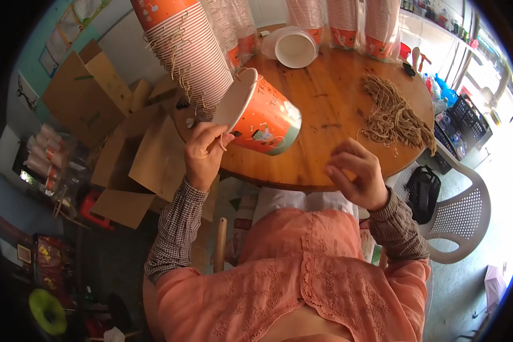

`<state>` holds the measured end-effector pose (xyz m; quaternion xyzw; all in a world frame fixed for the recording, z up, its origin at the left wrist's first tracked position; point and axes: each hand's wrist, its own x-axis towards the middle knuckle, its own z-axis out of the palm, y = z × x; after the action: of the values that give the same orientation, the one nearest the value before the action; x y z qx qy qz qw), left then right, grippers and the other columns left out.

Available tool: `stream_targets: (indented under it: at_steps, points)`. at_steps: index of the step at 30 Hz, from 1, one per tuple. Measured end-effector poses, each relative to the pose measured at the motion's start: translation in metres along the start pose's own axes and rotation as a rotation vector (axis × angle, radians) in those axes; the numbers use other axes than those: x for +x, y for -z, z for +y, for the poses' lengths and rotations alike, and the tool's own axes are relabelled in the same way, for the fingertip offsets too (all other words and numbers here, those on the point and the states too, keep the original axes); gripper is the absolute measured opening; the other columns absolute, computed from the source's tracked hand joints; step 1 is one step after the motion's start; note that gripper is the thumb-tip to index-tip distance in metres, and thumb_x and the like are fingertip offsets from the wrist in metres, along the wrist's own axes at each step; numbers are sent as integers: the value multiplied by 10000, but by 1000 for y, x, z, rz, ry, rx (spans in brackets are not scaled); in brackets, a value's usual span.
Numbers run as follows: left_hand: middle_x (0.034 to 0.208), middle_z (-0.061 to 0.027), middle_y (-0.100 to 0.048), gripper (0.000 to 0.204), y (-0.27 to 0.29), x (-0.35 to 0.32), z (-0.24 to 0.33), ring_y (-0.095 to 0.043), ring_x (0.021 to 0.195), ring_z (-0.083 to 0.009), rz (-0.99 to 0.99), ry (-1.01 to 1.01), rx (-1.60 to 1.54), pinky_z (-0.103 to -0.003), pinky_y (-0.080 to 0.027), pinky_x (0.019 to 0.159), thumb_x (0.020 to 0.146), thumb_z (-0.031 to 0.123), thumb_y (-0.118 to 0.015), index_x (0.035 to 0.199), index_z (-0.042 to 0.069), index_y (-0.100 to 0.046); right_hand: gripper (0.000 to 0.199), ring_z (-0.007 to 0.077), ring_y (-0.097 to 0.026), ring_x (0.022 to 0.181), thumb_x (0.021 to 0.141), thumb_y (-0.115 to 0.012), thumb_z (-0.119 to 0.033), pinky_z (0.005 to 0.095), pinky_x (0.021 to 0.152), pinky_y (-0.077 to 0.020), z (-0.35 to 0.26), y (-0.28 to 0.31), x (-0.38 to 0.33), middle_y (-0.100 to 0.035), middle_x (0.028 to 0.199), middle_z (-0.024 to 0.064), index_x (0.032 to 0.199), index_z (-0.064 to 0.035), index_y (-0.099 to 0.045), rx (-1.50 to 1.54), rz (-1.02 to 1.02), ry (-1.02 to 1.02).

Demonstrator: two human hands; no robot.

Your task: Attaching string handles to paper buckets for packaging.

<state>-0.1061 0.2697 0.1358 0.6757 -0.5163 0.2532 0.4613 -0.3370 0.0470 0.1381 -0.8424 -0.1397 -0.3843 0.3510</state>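
My left hand [203, 153] grips an orange paper bucket [268, 117] by its rim, thumb and fingers pinching the edge where a cord loop hangs. The bucket is tilted on its side, its white mouth facing left and its green-edged base facing right. Over the table's front edge, my right hand [359, 174] is held with loosely bent fingers apart, and I see nothing in it. A tall leaning stack of matching buckets [191, 54], with cord loops along their rims, rises just beyond the left hand. A heap of tan cords [393, 111] lies on the right of the round wooden table [319, 122].
Plastic-wrapped bucket stacks [343, 34] line the table's far edge, near a bucket lying on its side [296, 49]. Open cardboard boxes [134, 154] stand on the left. A grey plastic chair [459, 214] with a black bag [423, 191] is at the right.
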Motion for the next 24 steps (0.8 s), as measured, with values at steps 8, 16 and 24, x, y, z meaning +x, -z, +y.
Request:
stream_targets:
  at_steps: [8, 16, 24]
  points:
    - [918, -46, -587, 389, -12, 52, -5, -599, 812, -220, -38, -235, 248, -328, -511, 703, 713, -117, -619, 1018, 89, -744, 176, 174, -572, 698, 875, -658, -64, 271, 604, -471, 71, -17, 67, -597, 1005, 105, 1042, -11, -643, -16, 212, -73]
    - [915, -45, -593, 364, -40, 95, -9, -614, 835, -237, -90, -385, 169, -342, -513, 724, 724, -106, -636, 1022, 83, -726, 439, 341, -591, 1075, 843, -686, -89, 385, 860, -523, 121, -20, 111, -552, 1264, 166, 1267, -76, -575, -34, -5, 134]
    - [938, -39, -599, 141, -52, 154, -46, -584, 836, -112, 18, 31, -107, -237, -498, 725, 886, -6, -650, 1026, -5, -667, 572, 337, -505, 1233, 812, -613, -19, 395, 944, -501, 161, -40, 102, -431, 1424, 176, 1362, -101, -481, -339, -83, 149]
